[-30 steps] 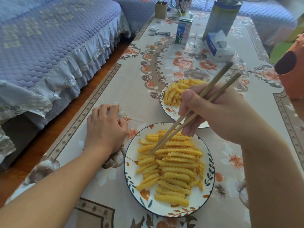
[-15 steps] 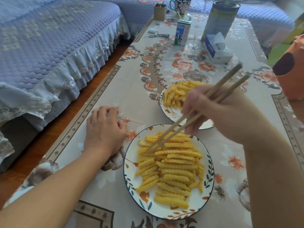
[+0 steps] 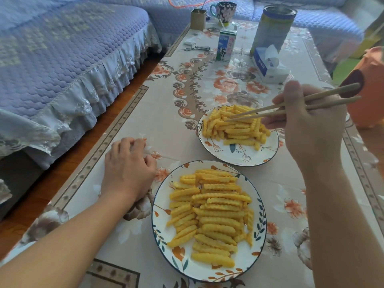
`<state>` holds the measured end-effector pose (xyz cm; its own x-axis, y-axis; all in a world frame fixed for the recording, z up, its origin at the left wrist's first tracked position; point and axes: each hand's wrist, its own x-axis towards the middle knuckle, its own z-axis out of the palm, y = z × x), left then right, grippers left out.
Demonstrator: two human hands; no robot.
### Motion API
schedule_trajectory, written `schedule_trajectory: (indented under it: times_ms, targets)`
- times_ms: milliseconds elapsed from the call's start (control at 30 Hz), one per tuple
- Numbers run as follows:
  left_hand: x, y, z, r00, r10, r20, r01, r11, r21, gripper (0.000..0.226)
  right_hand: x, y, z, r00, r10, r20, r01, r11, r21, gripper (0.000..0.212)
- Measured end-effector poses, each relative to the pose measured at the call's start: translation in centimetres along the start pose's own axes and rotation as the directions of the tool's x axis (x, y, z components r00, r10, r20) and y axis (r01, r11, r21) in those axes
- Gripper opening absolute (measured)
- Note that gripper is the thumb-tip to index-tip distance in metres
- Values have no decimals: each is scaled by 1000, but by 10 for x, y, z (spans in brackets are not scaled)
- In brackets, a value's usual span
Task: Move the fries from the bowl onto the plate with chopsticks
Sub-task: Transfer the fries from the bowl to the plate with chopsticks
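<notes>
Yellow crinkle fries (image 3: 212, 213) lay on a white, leaf-patterned plate (image 3: 160, 231). The tablecloth (image 3: 182, 125) was beige with orange flowers. The far-left sofa cover (image 3: 62, 50) was quilted lavender.

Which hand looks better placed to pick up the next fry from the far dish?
The right hand. It already holds the chopsticks, whose tips sit over the fries in the bowl. The left hand rests on the table, holding no tool, beside the plate.

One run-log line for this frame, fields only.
phase: reaching for next fry | right hand: holds wooden chopsticks, tips over fries in far floral bowl | left hand: resting on table | near floral plate: mostly filled
</notes>
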<state>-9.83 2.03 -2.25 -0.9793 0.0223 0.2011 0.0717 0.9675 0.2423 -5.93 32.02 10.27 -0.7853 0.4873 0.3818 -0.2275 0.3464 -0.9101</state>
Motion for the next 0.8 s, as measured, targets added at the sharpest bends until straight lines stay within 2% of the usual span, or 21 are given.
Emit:
schedule_trajectory:
  times_ms: [333,433,500,567,633,700,800]
  targets:
    - [1,-1,2,1000,6,-3,-6,1000,4,39,-1,12,6,993,1,119,11,995,-100,29]
    - [1,-1,1,1000,-1,-10,1,1000,-5,37,-4,1,4,993,-4,115,7,1000,-27,34]
    - [1,0,2,1000,-4,-9,4,1000,-4,36,-7,-17,1,985,42,170,-57,994,89,40]
    - [1,0,2,1000,-2,-12,2,1000,-2,36,-13,-36,0,929,111,352,-177,971,158,46]
    - [1,-1,3,1000,-1,-11,1,1000,0,36,-22,-49,3,825,149,546,-234,968,89,47]
    - [1,-1,2,1000,4,-16,-4,1000,0,36,-32,-54,9,773,152,615,-200,980,10,48]
    - [0,0,2,1000,-1,-15,1,1000,-3,36,-39,-55,17,751,136,646,-141,989,-45,44]
